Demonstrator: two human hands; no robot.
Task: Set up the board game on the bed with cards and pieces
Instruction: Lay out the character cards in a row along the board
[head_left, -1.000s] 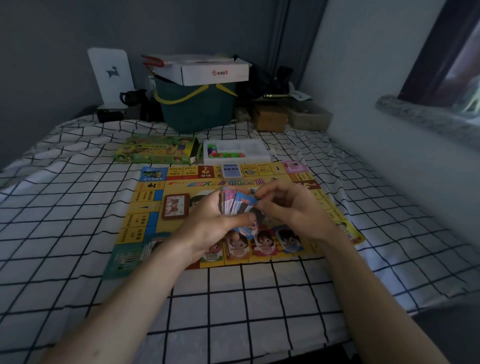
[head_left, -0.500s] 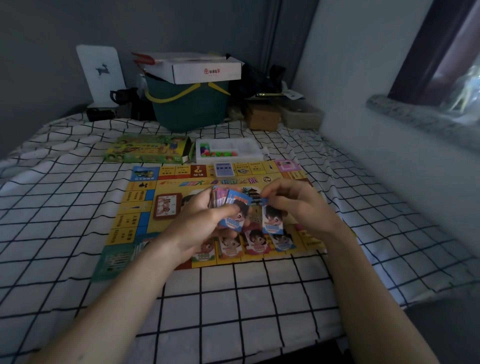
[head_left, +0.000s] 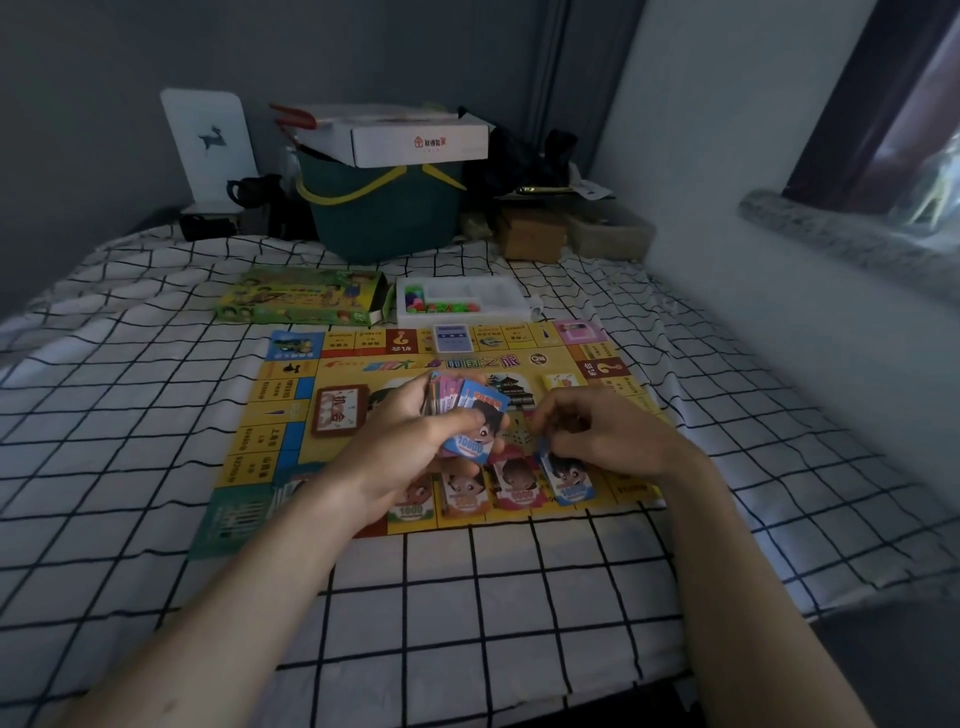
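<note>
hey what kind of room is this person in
Probably a bedroom: the game board lies on a bed with a white grid-pattern sheet, pushed against the wall under a window ledge, with a green storage bin and boxes at its far end.

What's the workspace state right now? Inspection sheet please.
Surface: checked bedsheet, game board flat on it.
Job's things: money notes in a row on the board's near edge; card deck on board; game box and piece tray behind.
Clutter: green basket, white carton on top.
Grippers: left hand grips the note stack; right hand pinches a blue note.
Cables: nothing seen.
Surroundings: wall, window sill right.
</note>
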